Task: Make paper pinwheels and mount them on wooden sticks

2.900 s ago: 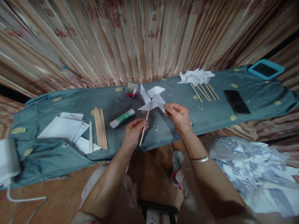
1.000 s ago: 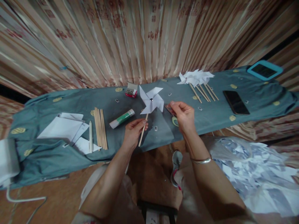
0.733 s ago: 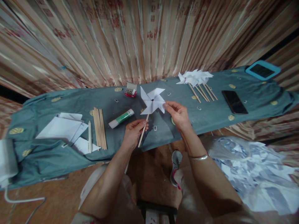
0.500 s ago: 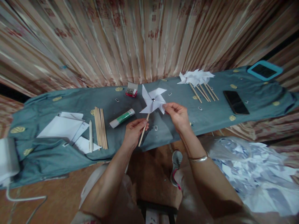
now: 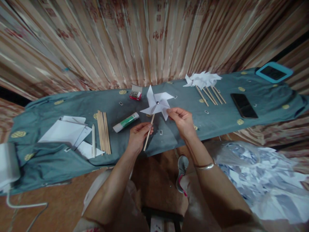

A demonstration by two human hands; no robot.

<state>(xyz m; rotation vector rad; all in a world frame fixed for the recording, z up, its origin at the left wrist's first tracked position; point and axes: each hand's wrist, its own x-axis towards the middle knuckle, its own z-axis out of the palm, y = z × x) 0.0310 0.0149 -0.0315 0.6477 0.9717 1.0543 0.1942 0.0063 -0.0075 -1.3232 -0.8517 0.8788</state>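
A white paper pinwheel [image 5: 157, 102] with a shiny pin at its centre is held over the cloth in front of me. My left hand [image 5: 140, 135] pinches its wooden stick [image 5: 148, 135] between thumb and fingers. At the pinwheel's lower right blade, the thumb and fingertips of my right hand [image 5: 181, 120] are closed and touch the paper; whether they grip it or only press it is hard to see. A green and white glue stick [image 5: 126, 122] lies left of the pinwheel, and behind that stands an open red box of pins [image 5: 135, 95].
Several wooden sticks [image 5: 103, 132], a white pen [image 5: 94, 140] and paper squares [image 5: 63, 132] lie to the left. Finished pinwheels [image 5: 204, 79], a phone [image 5: 243, 105] and a blue-framed device [image 5: 274, 72] are on the right. A bag of paper scraps [image 5: 260, 174] sits below the table's right side.
The pinwheel's blades have turned slightly clockwise, the lower right one tipping downward. My right hand has shifted a little left and down with it. My left hand stays on the stick.
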